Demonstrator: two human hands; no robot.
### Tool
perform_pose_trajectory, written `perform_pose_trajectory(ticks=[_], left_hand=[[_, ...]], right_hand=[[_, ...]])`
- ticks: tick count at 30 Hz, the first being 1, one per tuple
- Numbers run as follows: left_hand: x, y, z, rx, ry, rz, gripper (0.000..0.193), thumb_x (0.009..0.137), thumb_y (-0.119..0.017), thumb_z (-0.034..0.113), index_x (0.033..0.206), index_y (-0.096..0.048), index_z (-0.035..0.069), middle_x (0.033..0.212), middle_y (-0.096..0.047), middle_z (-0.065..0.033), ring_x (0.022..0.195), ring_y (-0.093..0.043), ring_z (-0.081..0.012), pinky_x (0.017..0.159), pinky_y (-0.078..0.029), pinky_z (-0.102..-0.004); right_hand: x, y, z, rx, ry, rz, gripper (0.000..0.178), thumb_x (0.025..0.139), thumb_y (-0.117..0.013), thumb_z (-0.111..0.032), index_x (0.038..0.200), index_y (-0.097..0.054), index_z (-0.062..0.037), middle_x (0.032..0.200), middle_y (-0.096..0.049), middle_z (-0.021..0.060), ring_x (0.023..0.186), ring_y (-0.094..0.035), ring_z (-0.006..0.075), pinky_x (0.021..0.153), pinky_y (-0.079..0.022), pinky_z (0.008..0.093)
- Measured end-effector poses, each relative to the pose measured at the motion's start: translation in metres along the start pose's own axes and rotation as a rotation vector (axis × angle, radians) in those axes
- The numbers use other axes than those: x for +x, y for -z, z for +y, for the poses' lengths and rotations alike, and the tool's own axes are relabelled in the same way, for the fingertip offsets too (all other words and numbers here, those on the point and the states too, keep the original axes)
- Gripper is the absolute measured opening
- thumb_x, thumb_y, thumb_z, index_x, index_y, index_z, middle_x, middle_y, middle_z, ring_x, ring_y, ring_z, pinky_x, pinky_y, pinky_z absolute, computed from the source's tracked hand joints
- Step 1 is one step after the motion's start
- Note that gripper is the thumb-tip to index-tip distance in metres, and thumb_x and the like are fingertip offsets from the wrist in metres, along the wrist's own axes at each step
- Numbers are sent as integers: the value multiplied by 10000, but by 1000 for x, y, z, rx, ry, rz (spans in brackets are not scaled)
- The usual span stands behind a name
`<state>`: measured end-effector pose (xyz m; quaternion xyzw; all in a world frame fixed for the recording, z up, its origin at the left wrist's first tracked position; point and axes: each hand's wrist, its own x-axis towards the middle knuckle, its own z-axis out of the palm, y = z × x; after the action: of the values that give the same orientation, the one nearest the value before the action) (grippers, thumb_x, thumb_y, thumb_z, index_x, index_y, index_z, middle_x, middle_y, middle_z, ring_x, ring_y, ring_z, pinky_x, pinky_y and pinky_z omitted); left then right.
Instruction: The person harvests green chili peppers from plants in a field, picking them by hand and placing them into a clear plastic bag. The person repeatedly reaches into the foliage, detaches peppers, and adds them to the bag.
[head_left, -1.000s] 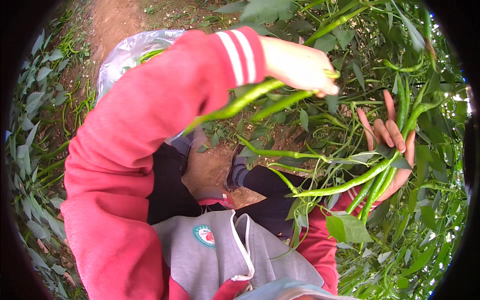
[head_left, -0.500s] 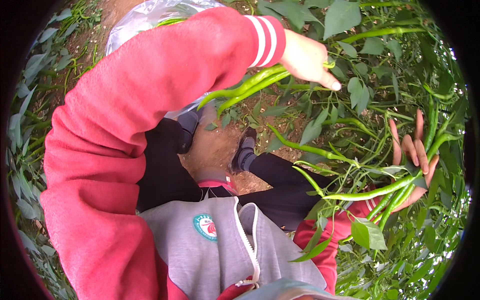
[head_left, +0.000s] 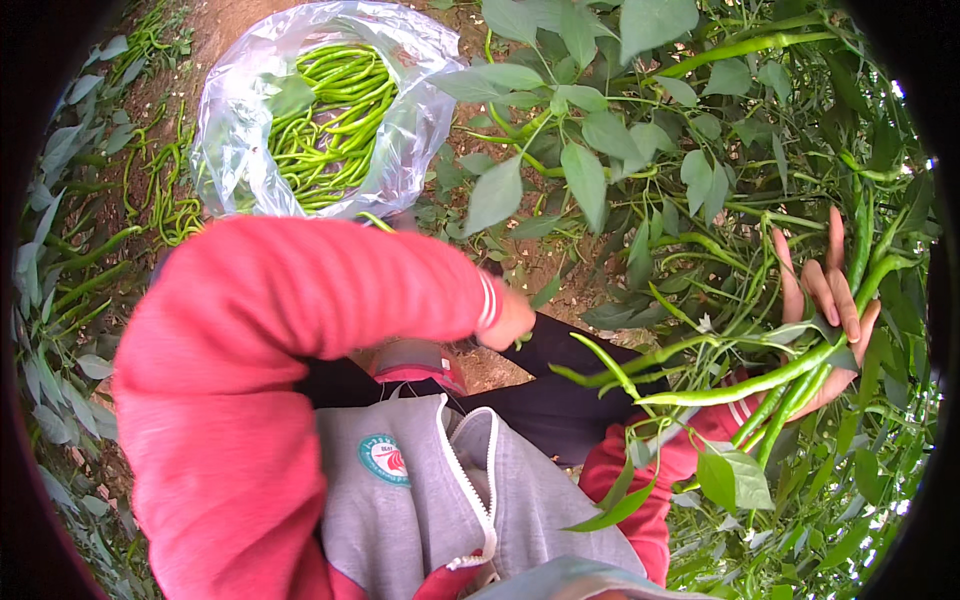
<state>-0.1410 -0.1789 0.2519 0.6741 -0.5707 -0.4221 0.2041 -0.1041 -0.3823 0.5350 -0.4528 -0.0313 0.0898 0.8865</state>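
My left hand (head_left: pixel 508 322) is closed in front of my lap, the red sleeve reaching across from the left. A bit of green stem shows under its fingers, and a green chili pepper tip (head_left: pixel 376 222) pokes out above the sleeve; the rest of the held chilies is hidden behind the arm. On the right, my right hand (head_left: pixel 838 318) is among the plants, some fingers stretched up and others bent around a bunch of long green chili peppers (head_left: pixel 745 388). These cross its palm and wrist, with leaves and thin stems hanging alongside.
A clear plastic bag (head_left: pixel 420 120) holding many picked green chilies (head_left: pixel 335 120) stands open on the soil at upper left. Leafy pepper plants (head_left: pixel 610 140) fill the upper and right side. More chilies (head_left: pixel 165 190) lie at far left. A red-and-grey object (head_left: pixel 420 365) is between my legs.
My left hand has moved down and left from the plants toward my lap with its chilies. The arm no longer covers the bag. My right hand stays nearly in place.
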Motion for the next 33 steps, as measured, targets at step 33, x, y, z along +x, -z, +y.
perform_pose_trajectory(ticks=[33], left_hand=[[164,48,72,-974,-311,1533,392,818,-659,179,1167,-572,24,1048,-633,-140,974,-613,-312,837,-482,-434]], right_hand=[[6,0,3,-108,-41,60,949,927,-655,-307,1477,-11,120,575,-543,-106,659,-497,77,1218,42,467]])
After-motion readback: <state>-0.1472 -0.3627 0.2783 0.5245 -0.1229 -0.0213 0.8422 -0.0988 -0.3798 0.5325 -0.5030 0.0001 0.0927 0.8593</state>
